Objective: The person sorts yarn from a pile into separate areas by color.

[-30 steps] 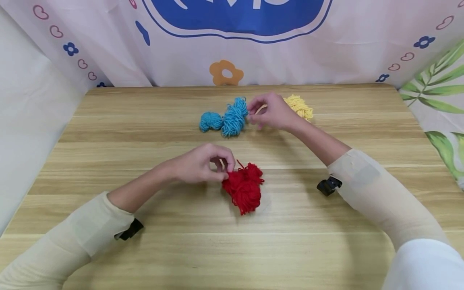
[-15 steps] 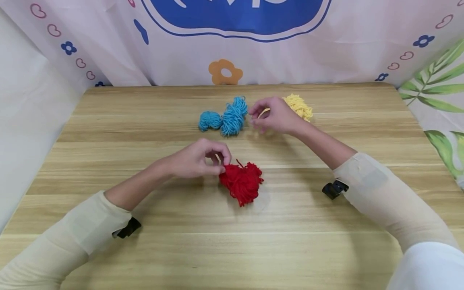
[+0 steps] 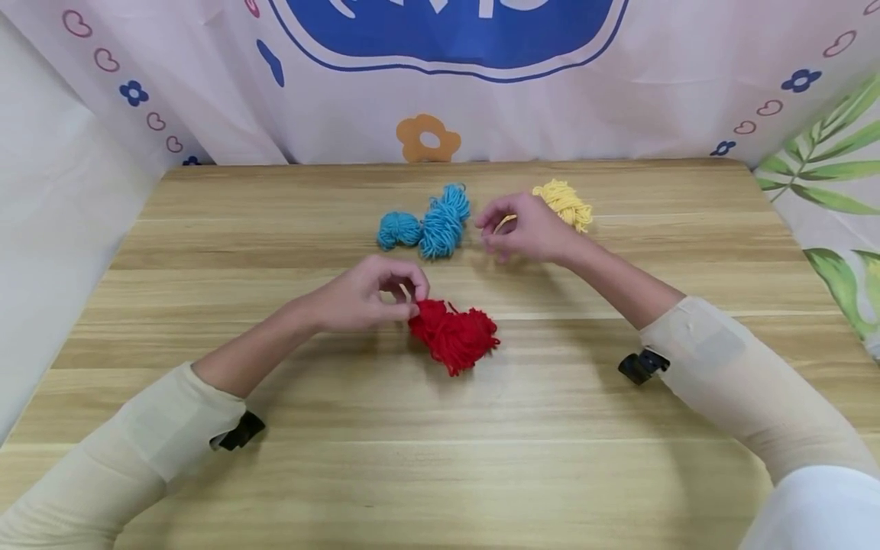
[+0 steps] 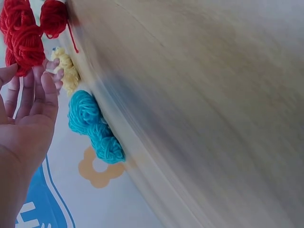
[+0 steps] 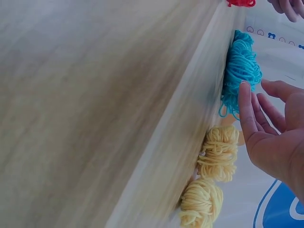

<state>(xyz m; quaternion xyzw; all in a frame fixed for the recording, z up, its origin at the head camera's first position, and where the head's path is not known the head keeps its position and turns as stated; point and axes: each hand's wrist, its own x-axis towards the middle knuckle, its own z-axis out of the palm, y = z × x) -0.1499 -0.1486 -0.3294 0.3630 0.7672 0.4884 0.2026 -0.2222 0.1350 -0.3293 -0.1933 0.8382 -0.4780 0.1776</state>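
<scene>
Between the thumb and fingers of my left hand (image 3: 364, 296) is pinched the end of a bundle of red yarn (image 3: 454, 336). Seen from the left wrist, the red yarn (image 4: 23, 40) sits at the fingertips, with a second red lump (image 4: 53, 18) and a loose strand beside it. My right hand (image 3: 529, 228) hovers over the far part of the table with loosely bent fingers and nothing in them. Left of it lies blue yarn (image 3: 443, 221) in joined lumps; the yellow yarn (image 3: 565, 205) is behind it, partly hidden by the hand. The right wrist view shows two yellow lumps (image 5: 218, 154).
The wooden table (image 3: 412, 473) ends at the back against a printed cloth (image 3: 536, 114) with hearts and flowers. A leaf-patterned cloth (image 3: 839, 176) hangs at the right. Black wrist-camera mounts (image 3: 237, 431) jut from both sleeves.
My left hand has drawn the red yarn left and farther from me, and the bundle has turned with it. My right hand has shifted slightly right and nearer, away from the blue yarn.
</scene>
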